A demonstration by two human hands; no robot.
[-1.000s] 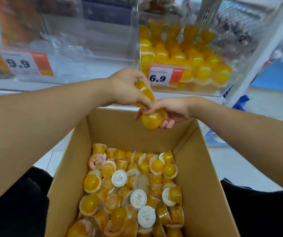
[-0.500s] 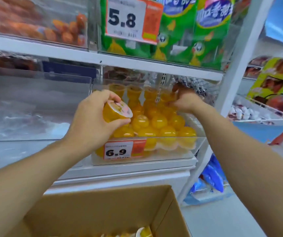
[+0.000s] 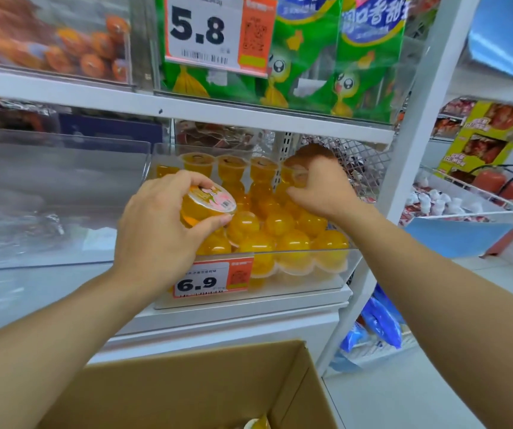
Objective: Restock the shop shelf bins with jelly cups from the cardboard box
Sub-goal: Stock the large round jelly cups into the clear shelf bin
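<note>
Here, left hand (image 3: 156,233) grips one jelly cup (image 3: 206,205), fingers curled over its top edge and thumb under the rim, printed lid tilted toward the camera. Cup sits over the front-left corner of the clear shelf bin (image 3: 349,267), at 9 o'clock from the bin's stacked jelly cups (image 3: 280,224). Right hand (image 3: 321,188) is at 2 o'clock from the left hand, reaching into the back right of the same bin; fingers curled around a second cup (image 3: 295,176), mostly hidden by them. Price tag (image 3: 213,279) reading 6.9 is fixed to the bin front. Cardboard box (image 3: 187,382) lies at 6 o'clock below the shelf, one cup just showing at its bottom edge
</note>
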